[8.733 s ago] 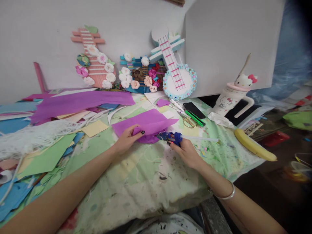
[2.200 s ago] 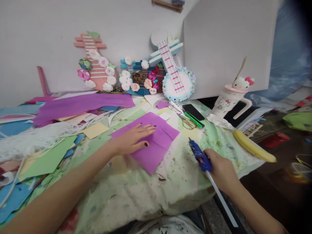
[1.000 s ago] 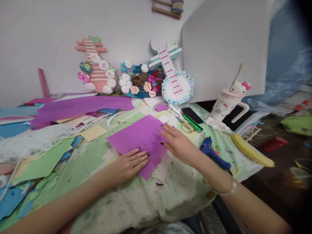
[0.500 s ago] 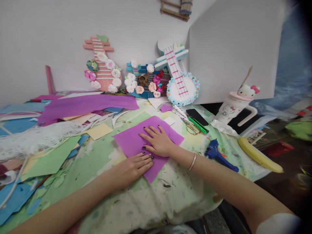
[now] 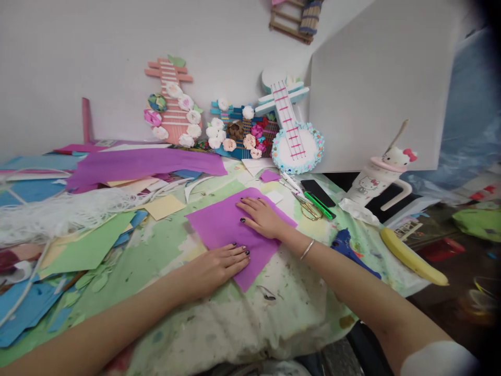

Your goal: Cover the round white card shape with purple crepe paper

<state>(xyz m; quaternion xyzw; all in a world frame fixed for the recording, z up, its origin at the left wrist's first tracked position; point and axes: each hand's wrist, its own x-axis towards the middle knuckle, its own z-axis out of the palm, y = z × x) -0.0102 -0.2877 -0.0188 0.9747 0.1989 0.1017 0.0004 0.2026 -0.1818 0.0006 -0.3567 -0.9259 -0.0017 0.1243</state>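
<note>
A purple sheet (image 5: pixel 219 222), paper or felt, lies on the paint-stained tablecloth (image 5: pixel 168 318) in front of me. My left hand (image 5: pixel 219 266) rests flat across its near left edge, palm down, fingers pointing right. Farther back and to the right, my right hand (image 5: pixel 262 218) is spread on the sheet, thumb apart from the fingers. Both hands press on the sheet and grasp nothing. Just beyond the sheet's right side are gold-handled scissors (image 5: pixel 311 210), a green utility knife (image 5: pixel 319 204) and a black phone (image 5: pixel 318 192). By my right forearm lies a blue glue gun (image 5: pixel 352 251), partly covered by it.
Coloured sheets (image 5: pixel 90 243), white shredded filling (image 5: pixel 62 214) and a long purple piece (image 5: pixel 148 164) are heaped at left. Flower-decorated instrument models (image 5: pixel 291 146) lean at the wall. At right stand a lidded cup (image 5: pixel 371 183) and a banana (image 5: pixel 410 258).
My right hand has slid slightly right on the purple sheet, its fingers drawn closer together. My left hand stays nearly in place. The view has shifted a little.
</note>
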